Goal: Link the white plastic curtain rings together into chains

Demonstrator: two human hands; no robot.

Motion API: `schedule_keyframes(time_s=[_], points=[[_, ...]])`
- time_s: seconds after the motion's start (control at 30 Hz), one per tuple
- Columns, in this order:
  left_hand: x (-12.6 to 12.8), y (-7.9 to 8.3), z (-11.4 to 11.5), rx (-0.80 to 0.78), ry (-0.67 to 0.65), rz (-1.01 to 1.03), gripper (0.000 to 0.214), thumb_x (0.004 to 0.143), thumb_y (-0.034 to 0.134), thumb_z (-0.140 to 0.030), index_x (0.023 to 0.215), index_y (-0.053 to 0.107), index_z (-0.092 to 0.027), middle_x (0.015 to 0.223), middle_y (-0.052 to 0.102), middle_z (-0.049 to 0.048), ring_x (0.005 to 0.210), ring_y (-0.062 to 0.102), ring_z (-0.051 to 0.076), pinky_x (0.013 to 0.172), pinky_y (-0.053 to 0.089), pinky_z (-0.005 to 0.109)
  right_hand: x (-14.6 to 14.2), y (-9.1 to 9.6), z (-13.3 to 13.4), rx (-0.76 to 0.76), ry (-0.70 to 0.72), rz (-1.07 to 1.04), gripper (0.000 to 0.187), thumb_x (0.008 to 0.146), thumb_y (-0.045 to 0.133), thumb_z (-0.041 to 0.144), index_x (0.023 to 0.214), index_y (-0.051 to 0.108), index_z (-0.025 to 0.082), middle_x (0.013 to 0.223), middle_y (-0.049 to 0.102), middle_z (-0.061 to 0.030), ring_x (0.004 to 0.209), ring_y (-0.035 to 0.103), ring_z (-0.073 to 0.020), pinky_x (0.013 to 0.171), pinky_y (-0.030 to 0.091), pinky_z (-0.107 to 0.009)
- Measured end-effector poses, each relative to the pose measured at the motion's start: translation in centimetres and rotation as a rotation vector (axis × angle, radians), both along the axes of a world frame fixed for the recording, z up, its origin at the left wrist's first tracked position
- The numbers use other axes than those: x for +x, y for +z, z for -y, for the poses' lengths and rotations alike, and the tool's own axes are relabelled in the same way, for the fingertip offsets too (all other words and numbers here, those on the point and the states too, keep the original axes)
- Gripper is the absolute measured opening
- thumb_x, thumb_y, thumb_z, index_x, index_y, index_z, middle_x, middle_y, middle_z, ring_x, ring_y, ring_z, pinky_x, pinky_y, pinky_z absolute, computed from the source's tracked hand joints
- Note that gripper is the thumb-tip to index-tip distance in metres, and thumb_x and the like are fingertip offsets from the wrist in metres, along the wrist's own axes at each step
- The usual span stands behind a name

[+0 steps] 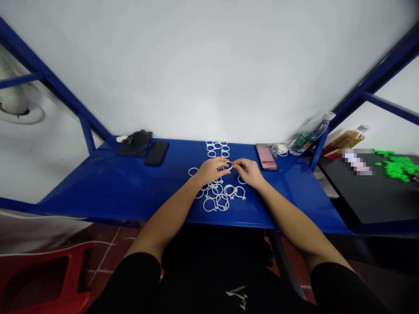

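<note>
Both my hands meet over the middle of the blue table [108, 187]. My left hand [212, 170] and my right hand [249, 171] pinch one white plastic ring [228, 165] between their fingertips, just above the tabletop. Under and in front of my hands lies a loose heap of several white rings [220, 197]. Behind my hands, several more white rings [217, 148] lie in neat rows near the wall. One single ring [193, 172] lies left of my left hand.
A black phone [156, 153] and a black pouch [135, 143] lie at the back left. A red phone [266, 156] and a lying clear bottle [310, 134] are at the back right. A black table [369, 192] with green pieces [400, 167] stands to the right; a red stool [42, 279] sits lower left.
</note>
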State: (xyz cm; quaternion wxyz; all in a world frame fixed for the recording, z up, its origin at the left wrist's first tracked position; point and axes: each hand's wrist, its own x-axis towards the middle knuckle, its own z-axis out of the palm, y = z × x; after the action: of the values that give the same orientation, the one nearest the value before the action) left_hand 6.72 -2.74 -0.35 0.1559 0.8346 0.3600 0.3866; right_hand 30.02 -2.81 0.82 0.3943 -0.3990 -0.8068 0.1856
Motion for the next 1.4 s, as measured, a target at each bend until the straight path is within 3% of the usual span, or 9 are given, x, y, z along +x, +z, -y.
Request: schedule_keyframes(time_s=[0.47, 0.67, 0.77, 0.83, 0.93, 1.0, 1.1, 1.27, 1.4], points=[[0.0, -1.1, -0.9, -0.112, 0.006, 0.144, 0.021, 0.088, 0.083, -0.038, 0.101, 0.081, -0.023, 0.122, 0.076, 0.0082, 0.071, 0.069, 0.012, 0.075, 0.063, 0.033, -0.6, -0.2, -0.3, 0.084, -0.008, 0.023, 0.020, 0.102, 0.057, 0.029, 0.103, 0.077, 0.023, 0.098, 0.081, -0.0069, 0.089, 0.077, -0.0229, 0.082, 0.059, -0.034], [0.3, -1.1, -0.8, -0.160, -0.009, 0.152, 0.015, 0.089, 0.082, -0.034, 0.097, 0.081, -0.021, 0.120, 0.077, 0.0075, 0.075, 0.070, 0.013, 0.076, 0.062, 0.031, -1.1, -0.5, -0.3, 0.087, -0.037, 0.021, 0.021, 0.102, 0.056, 0.027, 0.102, 0.076, 0.023, 0.098, 0.081, -0.0074, 0.091, 0.077, -0.0237, 0.087, 0.060, -0.037], [-0.1, -0.8, -1.0, -0.115, 0.013, 0.078, 0.010, 0.090, 0.080, -0.031, 0.091, 0.080, -0.022, 0.122, 0.076, 0.0065, 0.087, 0.074, 0.016, 0.085, 0.062, 0.034, -1.0, -0.6, -0.4, 0.024, -0.013, -0.015, 0.020, 0.102, 0.057, 0.032, 0.106, 0.075, 0.024, 0.098, 0.081, -0.0065, 0.089, 0.077, -0.0222, 0.085, 0.060, -0.036], [-0.8, -0.7, -1.5, -0.035, 0.082, 0.032, 0.009, 0.091, 0.079, -0.031, 0.089, 0.080, -0.022, 0.124, 0.075, 0.0067, 0.102, 0.074, 0.021, 0.095, 0.060, 0.039, -0.5, -0.7, -0.7, -0.035, 0.005, -0.050, 0.025, 0.101, 0.061, 0.037, 0.119, 0.072, 0.024, 0.099, 0.081, -0.0055, 0.086, 0.076, -0.0211, 0.083, 0.061, -0.035], [-2.7, -0.7, -2.6, 0.054, 0.328, 0.024, 0.010, 0.091, 0.079, -0.031, 0.087, 0.080, -0.022, 0.124, 0.072, 0.0092, 0.114, 0.070, 0.025, 0.103, 0.057, 0.043, 0.6, -1.0, -1.2, -0.075, -0.039, -0.077, 0.039, 0.098, 0.066, 0.041, 0.133, 0.067, 0.022, 0.097, 0.080, -0.0052, 0.084, 0.075, -0.0207, 0.082, 0.061, -0.036], [-4.2, -0.7, -3.5, 0.040, 0.526, 0.019, 0.012, 0.089, 0.081, -0.033, 0.086, 0.080, -0.022, 0.123, 0.069, 0.0111, 0.112, 0.069, 0.027, 0.102, 0.057, 0.044, 1.3, -1.2, -1.5, -0.074, -0.086, -0.057, 0.033, 0.097, 0.065, 0.040, 0.123, 0.072, 0.021, 0.093, 0.079, -0.0056, 0.083, 0.074, -0.0214, 0.080, 0.060, -0.037], [-5.9, -1.0, -4.8, -0.034, 0.706, -0.008, 0.024, 0.089, 0.080, -0.041, 0.107, 0.081, -0.024, 0.127, 0.069, 0.0125, 0.115, 0.069, 0.030, 0.103, 0.055, 0.045, 1.8, -1.6, -1.8, -0.084, -0.107, -0.023, 0.027, 0.097, 0.064, 0.040, 0.110, 0.077, 0.021, 0.089, 0.078, -0.0060, 0.080, 0.074, -0.0219, 0.077, 0.060, -0.037], [-6.5, -1.6, -5.6, -0.186, 0.743, -0.093, 0.071, 0.085, 0.077, -0.066, 0.139, 0.067, -0.021, 0.149, 0.061, 0.0207, 0.137, 0.059, 0.041, 0.109, 0.050, 0.054, 1.9, -1.4, -1.8, -0.049, -0.062, 0.068, 0.026, 0.099, 0.062, 0.039, 0.110, 0.077, 0.021, 0.091, 0.078, -0.0066, 0.085, 0.073, -0.0229, 0.083, 0.058, -0.039], [-6.2, -1.6, -5.2, -0.164, 0.664, -0.136, 0.064, 0.091, 0.072, -0.062, 0.139, 0.067, -0.020, 0.139, 0.069, 0.0198, 0.127, 0.066, 0.038, 0.107, 0.051, 0.051, 2.4, -0.9, -1.8, -0.047, -0.008, 0.164, 0.024, 0.099, 0.063, 0.036, 0.111, 0.076, 0.020, 0.093, 0.077, -0.0067, 0.088, 0.072, -0.0232, 0.088, 0.057, -0.040]])
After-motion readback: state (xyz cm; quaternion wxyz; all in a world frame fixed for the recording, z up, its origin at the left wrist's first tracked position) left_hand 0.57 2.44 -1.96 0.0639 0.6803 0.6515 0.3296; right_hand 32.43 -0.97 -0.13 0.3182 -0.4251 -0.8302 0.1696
